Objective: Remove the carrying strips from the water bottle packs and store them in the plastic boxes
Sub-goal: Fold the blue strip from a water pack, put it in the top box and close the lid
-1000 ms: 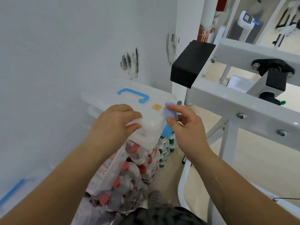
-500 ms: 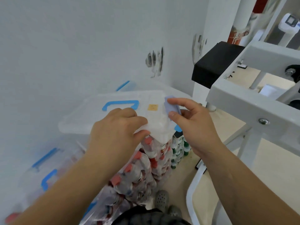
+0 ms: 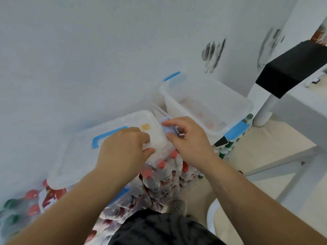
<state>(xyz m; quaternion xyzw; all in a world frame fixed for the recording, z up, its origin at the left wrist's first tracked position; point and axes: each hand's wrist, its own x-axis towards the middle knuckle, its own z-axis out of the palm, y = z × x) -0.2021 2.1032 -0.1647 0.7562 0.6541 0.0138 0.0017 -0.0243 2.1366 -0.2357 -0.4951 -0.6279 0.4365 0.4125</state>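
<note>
The small yellow sticker on the lid and the red labels on the water bottle packs are too blurred to read.

The left hand grips the lid's near corner, fingers curled over the top and thumb under the edge. The right hand pinches a lavender clip at the lid's right edge between thumb and forefinger. Half a second ago the lid covered most of the open box, with only a blue latch showing past its far edge. Now the lid sits lower and to the left over the packs, and the box stands uncovered behind it.

The lid is frosted, translucent plastic with rounded corners and a flat blue handle. The box is the same cloudy plastic, with a blue latch on its near end. Faint pink shapes inside it may be carrying strips, though the haze leaves that uncertain. The packs are glossy shrink-wrap over red-capped bottles. A white frame with a black pad stands on the right.
</note>
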